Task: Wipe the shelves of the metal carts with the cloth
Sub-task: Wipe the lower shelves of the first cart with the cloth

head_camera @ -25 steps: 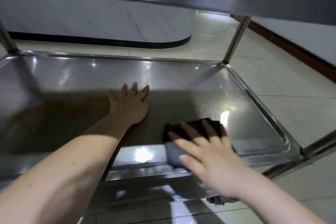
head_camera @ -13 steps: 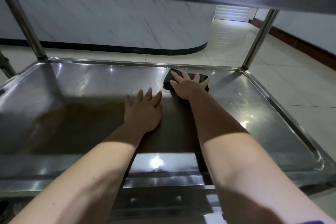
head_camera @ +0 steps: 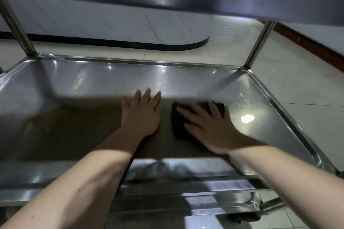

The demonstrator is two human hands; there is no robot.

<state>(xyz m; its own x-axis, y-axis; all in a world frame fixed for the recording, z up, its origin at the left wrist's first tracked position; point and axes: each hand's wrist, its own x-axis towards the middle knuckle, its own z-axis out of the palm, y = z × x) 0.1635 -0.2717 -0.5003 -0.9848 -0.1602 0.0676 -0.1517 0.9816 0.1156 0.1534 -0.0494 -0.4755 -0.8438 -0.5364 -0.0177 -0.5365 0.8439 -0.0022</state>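
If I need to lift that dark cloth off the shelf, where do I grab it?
Probably pinch the cloth at its exposed left edge, coming down from the left: it lies flat on the shelf, and the right hand presses flat over the rest, leaving mainly that strip bare.

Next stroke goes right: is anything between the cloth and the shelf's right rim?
Nothing visible. The right hand presses the cloth; between it and the right rim lies bare shelf with a glare patch. The left hand rests on the other side.
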